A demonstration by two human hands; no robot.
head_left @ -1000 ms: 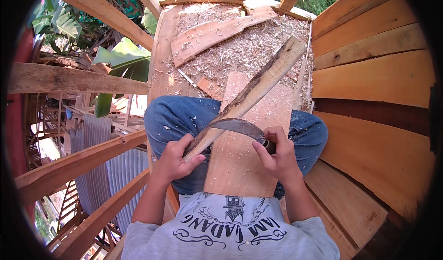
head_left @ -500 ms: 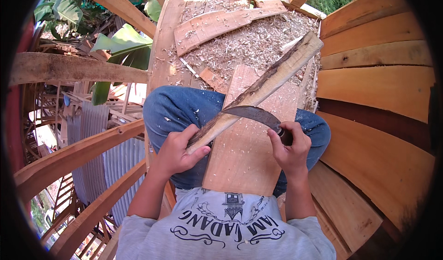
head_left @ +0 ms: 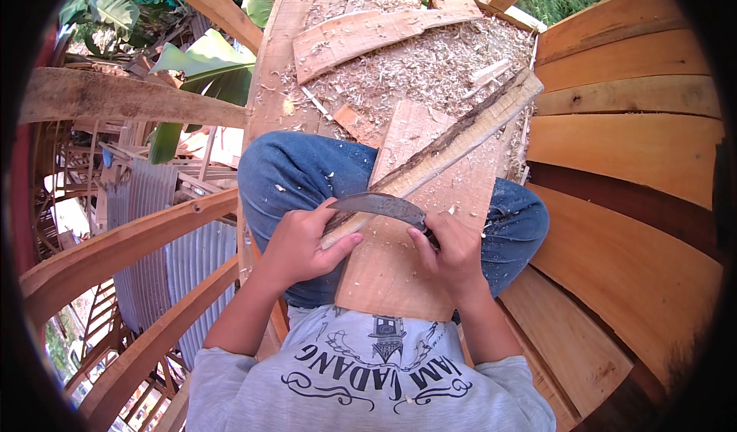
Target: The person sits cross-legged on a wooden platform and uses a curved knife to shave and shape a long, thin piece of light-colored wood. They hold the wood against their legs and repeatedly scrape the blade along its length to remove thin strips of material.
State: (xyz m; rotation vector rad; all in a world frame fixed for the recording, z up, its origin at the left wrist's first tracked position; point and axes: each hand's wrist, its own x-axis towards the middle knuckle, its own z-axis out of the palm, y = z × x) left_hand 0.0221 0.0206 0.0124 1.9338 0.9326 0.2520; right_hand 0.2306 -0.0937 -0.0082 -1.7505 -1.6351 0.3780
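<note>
My left hand (head_left: 305,245) is closed around the near end of a long wooden stick (head_left: 461,136), which slants up to the right and has dark bark along one side. In my right hand (head_left: 453,252) is a curved knife (head_left: 384,206) shaped like a sickle, its handle mostly hidden by my fingers. The blade lies across the stick, with its tip close to my left hand. Beneath the stick, a flat wooden board (head_left: 399,278) rests across my lap between my knees.
Wood shavings (head_left: 407,71) cover the plank floor ahead, around a curved board piece (head_left: 368,41). Horizontal planks (head_left: 622,156) form a wall at the right. Open wooden rails (head_left: 130,240) stand at the left, with corrugated sheets (head_left: 199,278) below them.
My right hand has drawn the knife toward me and to the left, down along the stick nearer to my left hand. The stick's far end has dipped slightly.
</note>
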